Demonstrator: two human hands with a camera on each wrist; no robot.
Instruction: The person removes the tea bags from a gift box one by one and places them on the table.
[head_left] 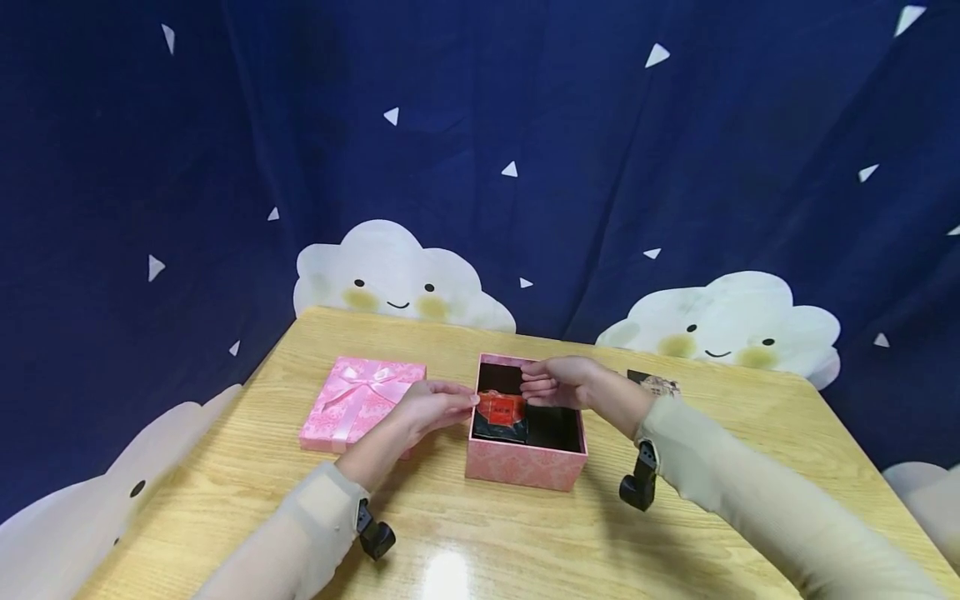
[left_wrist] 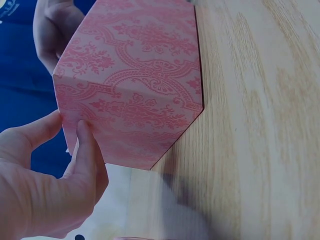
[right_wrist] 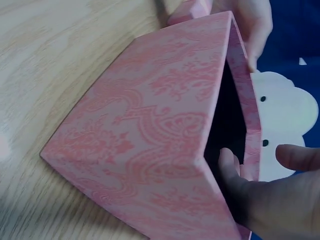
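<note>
An open pink patterned gift box (head_left: pixel 522 462) with a dark interior sits on the table. A black-and-red package with an orange-red label (head_left: pixel 501 412) lies in its left part. My left hand (head_left: pixel 438 404) is at the box's left side. In the left wrist view the thumb of my left hand (left_wrist: pixel 45 185) meets the rim and its fingers lie on the outer wall, pinching the edge. My right hand (head_left: pixel 558 383) hovers over the box's right part. In the right wrist view the fingers of my right hand (right_wrist: pixel 280 195) dip inside, holding nothing visible.
A pink lid with a ribbon bow (head_left: pixel 367 400) lies left of the box, partly behind my left hand. Behind my right forearm is a dark printed item (head_left: pixel 656 383), partly hidden. A dark blue curtain (head_left: pixel 465 150) with clouds hangs behind the wooden table (head_left: pixel 450 525).
</note>
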